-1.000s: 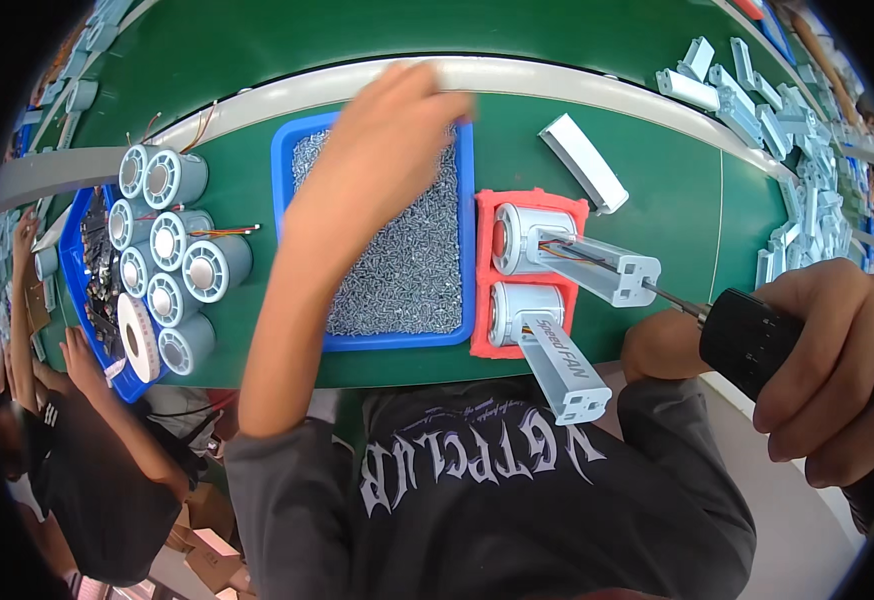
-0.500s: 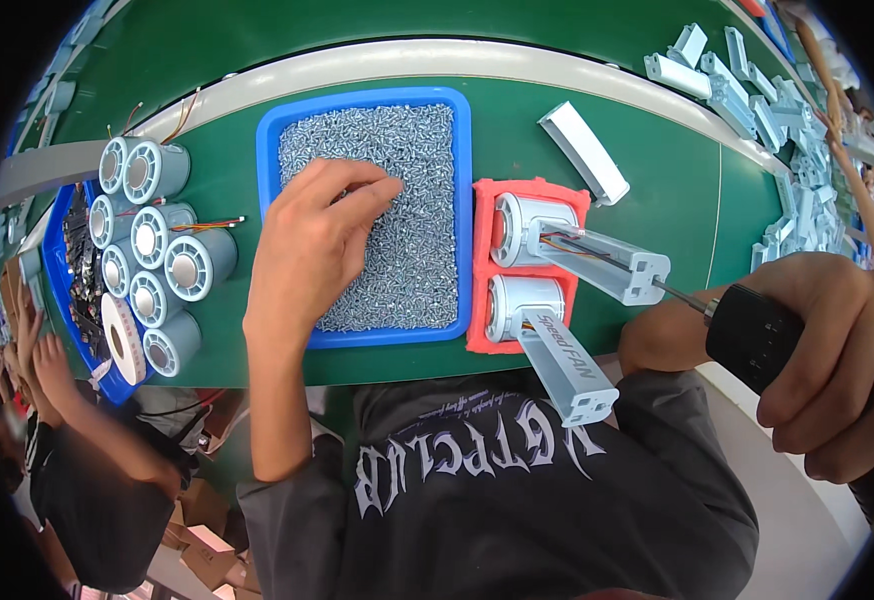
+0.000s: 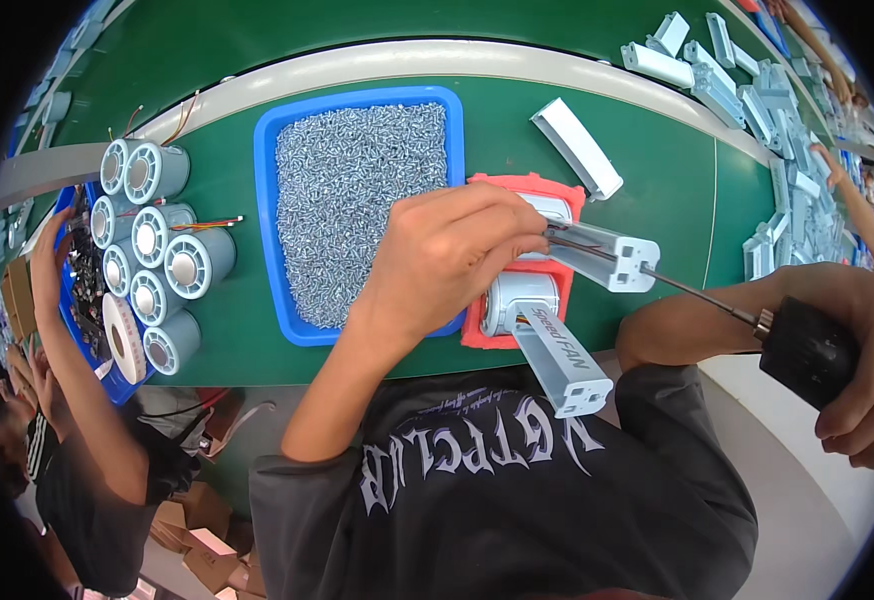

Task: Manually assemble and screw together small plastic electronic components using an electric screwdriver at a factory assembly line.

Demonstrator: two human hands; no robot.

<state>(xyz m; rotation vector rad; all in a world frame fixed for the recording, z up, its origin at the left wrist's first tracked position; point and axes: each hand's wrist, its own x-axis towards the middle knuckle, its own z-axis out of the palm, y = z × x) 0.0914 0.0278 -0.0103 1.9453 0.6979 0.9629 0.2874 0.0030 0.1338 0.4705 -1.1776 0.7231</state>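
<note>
A black-handled screwdriver (image 3: 807, 350) is gripped in my right hand (image 3: 867, 410). Its long shaft enters the end of a pale grey-blue, open-channel handle (image 3: 607, 262). Where that handle joins the upper white motor (image 3: 549, 208), my left hand (image 3: 457, 245) has its fingertips pinched together; whatever they hold is hidden. Both motors lie in a red cushioned holder (image 3: 477, 330). The lower motor (image 3: 525, 300) has a similar handle (image 3: 562, 360) slanting toward me. Just left of the holder, a blue tray (image 3: 269, 240) contains a heap of small silver screws (image 3: 342, 200).
Several round motors (image 3: 187, 265) with wires stand at the left, beside a white tape roll (image 3: 124, 338) and a blue bin (image 3: 60, 250). A loose handle (image 3: 579, 150) lies behind the holder. More handles (image 3: 787, 120) pile up far right. Another person's arm (image 3: 82, 380) reaches in at left.
My left hand has moved right from the screw tray to the upper motor. The screwdriver has drawn back to the right, baring more shaft. The other person's arm has reached up to the bin.
</note>
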